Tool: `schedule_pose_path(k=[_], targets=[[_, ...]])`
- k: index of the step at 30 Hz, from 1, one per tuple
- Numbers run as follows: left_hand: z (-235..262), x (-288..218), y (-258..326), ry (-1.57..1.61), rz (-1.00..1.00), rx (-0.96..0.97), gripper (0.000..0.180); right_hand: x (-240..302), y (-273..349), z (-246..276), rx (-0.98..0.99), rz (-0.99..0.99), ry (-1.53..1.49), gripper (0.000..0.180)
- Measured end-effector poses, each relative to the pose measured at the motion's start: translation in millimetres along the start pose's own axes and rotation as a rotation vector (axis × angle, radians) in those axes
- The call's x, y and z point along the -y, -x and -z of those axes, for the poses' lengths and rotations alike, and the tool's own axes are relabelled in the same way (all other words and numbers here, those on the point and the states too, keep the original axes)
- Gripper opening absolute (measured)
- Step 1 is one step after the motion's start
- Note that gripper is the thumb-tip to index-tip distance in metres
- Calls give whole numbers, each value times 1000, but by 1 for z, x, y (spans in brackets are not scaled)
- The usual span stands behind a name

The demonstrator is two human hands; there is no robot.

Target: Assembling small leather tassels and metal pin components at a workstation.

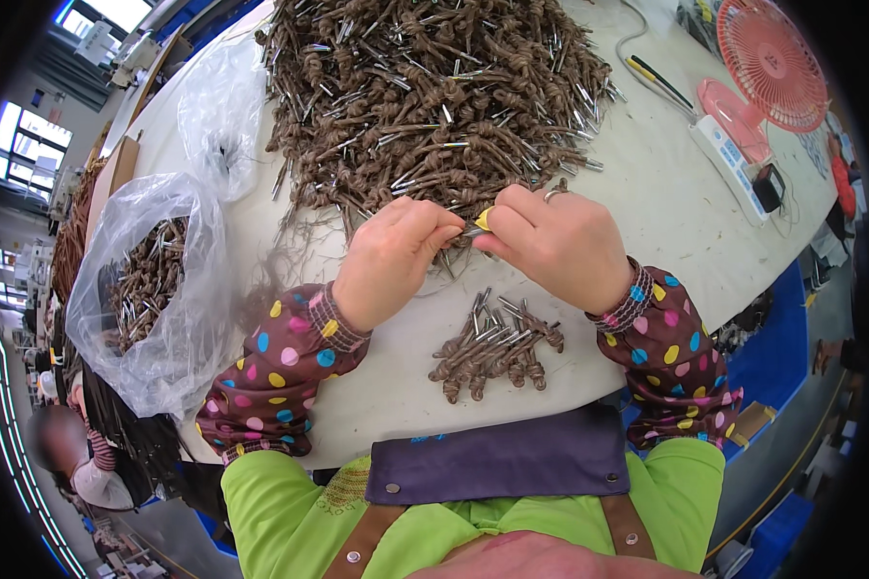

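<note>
A worker sits at a broad white table (657,212), its far side buried under a heap (434,106) of knotted brown cords with metal tips. A clear plastic bag (159,381) at left holds more of the same, and a pink fan (772,72) stands at far right. At the heap's near edge, both hands work close together: the left hand (396,256) pinches thumb to forefinger on what looks like a cord piece (470,231), while the right hand (555,246) grips a small yellow piece (484,218) beside it, its exact kind unclear. Nearer the worker lies a small batch (492,352) of cords, knots mostly toward the body. If that batch is the finished share, the work appears barely begun, with the far heap left to handle.
</note>
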State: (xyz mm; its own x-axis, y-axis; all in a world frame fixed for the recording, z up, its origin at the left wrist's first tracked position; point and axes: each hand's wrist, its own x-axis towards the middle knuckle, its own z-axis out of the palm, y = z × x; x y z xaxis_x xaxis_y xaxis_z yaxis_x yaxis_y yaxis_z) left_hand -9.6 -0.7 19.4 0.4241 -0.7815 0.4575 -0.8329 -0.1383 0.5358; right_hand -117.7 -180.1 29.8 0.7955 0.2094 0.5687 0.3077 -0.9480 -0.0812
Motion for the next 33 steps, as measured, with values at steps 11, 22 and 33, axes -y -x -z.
schedule_pose_path(k=[11,22,33], targets=[[5,5,0,632,425,-5,17,-3,3,-19,149,-630,-1146,35],[11,-1,-7,-147,-66,-214,26,2,1,-18,-71,-539,-695,23],[9,-2,-9,-437,-264,-307,19,8,5,-20,-150,-330,-506,20]])
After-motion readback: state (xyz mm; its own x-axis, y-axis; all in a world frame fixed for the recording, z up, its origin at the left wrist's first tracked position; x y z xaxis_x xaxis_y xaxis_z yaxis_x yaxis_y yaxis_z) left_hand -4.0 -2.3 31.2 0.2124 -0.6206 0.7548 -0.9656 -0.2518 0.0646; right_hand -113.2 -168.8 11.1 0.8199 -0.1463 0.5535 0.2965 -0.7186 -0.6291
